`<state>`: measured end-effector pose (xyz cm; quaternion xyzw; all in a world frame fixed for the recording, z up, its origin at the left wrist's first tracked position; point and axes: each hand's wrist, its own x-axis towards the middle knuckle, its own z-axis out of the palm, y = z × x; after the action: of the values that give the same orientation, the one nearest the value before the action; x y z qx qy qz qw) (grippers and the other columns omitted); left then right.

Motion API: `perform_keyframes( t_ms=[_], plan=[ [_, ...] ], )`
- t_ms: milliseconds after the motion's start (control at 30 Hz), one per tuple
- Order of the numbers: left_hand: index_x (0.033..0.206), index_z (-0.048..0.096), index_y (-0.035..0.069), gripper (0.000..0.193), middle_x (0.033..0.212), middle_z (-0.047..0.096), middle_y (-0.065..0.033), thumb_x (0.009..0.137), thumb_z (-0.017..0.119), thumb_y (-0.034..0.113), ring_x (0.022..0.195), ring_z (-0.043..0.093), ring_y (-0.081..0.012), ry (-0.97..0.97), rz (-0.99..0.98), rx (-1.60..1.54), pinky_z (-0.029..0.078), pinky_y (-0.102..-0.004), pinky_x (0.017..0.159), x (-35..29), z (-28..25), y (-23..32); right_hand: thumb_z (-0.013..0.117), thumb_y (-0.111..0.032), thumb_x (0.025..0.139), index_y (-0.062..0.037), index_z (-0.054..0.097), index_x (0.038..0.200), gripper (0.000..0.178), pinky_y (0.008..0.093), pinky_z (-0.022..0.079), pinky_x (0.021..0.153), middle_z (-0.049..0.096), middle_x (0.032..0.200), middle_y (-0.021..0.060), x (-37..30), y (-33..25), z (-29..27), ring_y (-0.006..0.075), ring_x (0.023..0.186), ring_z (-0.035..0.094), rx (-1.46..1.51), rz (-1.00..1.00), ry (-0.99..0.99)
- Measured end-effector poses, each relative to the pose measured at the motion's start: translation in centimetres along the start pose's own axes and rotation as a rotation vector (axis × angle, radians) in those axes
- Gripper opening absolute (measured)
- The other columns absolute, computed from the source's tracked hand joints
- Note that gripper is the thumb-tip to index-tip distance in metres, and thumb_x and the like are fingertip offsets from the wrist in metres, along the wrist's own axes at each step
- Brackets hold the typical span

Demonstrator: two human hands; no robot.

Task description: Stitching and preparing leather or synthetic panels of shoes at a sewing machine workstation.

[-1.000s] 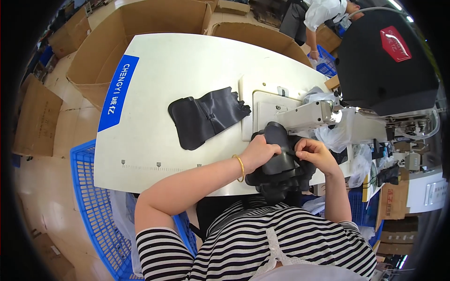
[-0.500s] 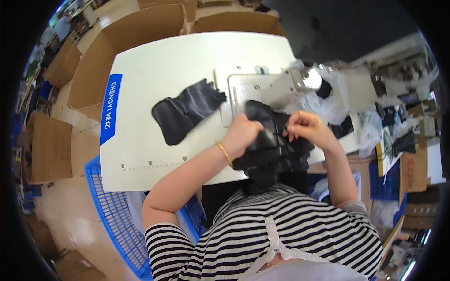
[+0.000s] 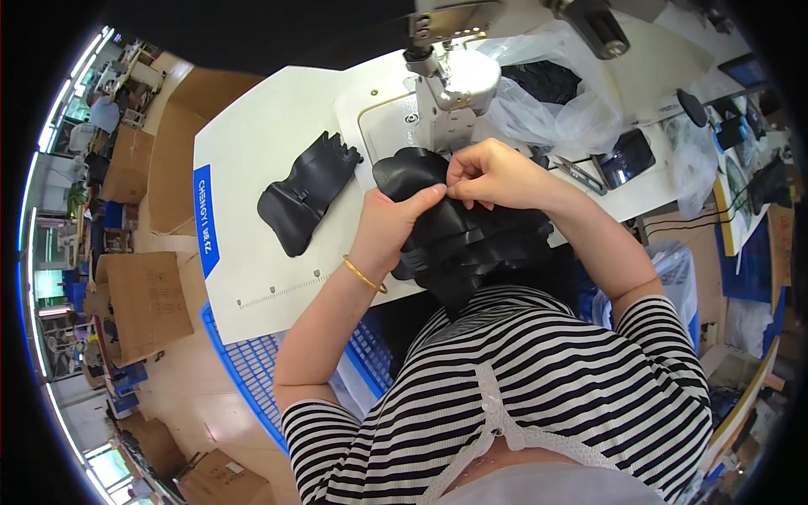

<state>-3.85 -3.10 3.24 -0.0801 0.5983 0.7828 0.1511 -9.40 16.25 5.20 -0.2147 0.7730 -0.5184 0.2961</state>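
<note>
Glossy black leather-like pieces [image 3: 484, 240] lie in a layered heap over the table's near edge and against my striped top. My left hand [image 3: 391, 220] is closed on the top piece [image 3: 412, 172], its thumb stretched along it and its other fingers hidden beneath. Beside that thumb tip, my right hand [image 3: 497, 175] pinches at the same piece; the exact spot between its fingertips is too small to make out. Left of my hands, another black leather-like piece [image 3: 307, 195] with a notched end rests flat on the white table [image 3: 244, 160].
A sewing machine head [image 3: 459, 80] stands just beyond my hands. To the right are a clear plastic bag [image 3: 551, 109] with black pieces inside, thread snips [image 3: 581, 175] and a phone [image 3: 627, 158]. A blue basket [image 3: 252, 370] sits below the table's left side; cardboard boxes [image 3: 147, 295] stand farther left.
The view has shifted, bringing the machine head more into sight. My hands have come closer together, the right fingertips now next to the left thumb on the black piece.
</note>
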Motion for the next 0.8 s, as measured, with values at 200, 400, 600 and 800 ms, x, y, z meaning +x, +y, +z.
perform_keyframes(
  t_ms=[200,400,600,800],
  plan=[
    [0.09,0.067,-0.003,0.016,0.084,0.069,-0.0067,0.076,0.073,0.002,0.071,0.064,-0.0125,0.053,0.056,0.076,0.053,-0.026,0.066,-0.2,1.4,-0.2,0.064,-0.009,0.082,-0.0003,0.061,0.079,0.01,0.0209,0.041,0.046,0.06,0.063,0.0033,-1.3,0.6,-0.2,0.0063,0.052,0.052,0.045,-0.023,0.038],
    [0.092,0.067,-0.004,0.019,0.086,0.069,-0.0076,0.075,0.073,0.001,0.074,0.065,-0.0128,0.004,0.084,0.144,0.054,-0.0257,0.067,-0.7,3.3,0.3,0.063,-0.01,0.083,0.0002,0.06,0.081,0.01,0.0225,0.043,0.047,0.06,0.063,0.0042,-3.5,2.4,-0.4,0.0079,0.051,0.053,0.237,-0.097,0.139],
    [0.095,0.067,-0.003,0.021,0.089,0.069,-0.0081,0.075,0.074,0.0,0.076,0.065,-0.0134,0.054,0.157,0.116,0.054,-0.0262,0.07,-1.2,4.9,0.8,0.066,-0.012,0.085,-0.0005,0.059,0.08,0.014,0.0221,0.04,0.047,0.059,0.062,0.0025,-5.5,2.1,-0.3,0.0067,0.051,0.052,0.171,-0.227,0.348],
    [0.106,0.062,-0.001,0.033,0.099,0.067,-0.0085,0.075,0.072,-0.005,0.087,0.065,-0.016,0.048,0.172,-0.192,0.054,-0.0293,0.08,-3.3,6.2,2.1,0.067,-0.012,0.084,-0.0021,0.062,0.088,0.012,0.0253,0.043,0.056,0.062,0.076,0.0039,-10.9,5.7,4.2,0.0091,0.063,0.057,0.456,-0.305,0.139]
  ],
)
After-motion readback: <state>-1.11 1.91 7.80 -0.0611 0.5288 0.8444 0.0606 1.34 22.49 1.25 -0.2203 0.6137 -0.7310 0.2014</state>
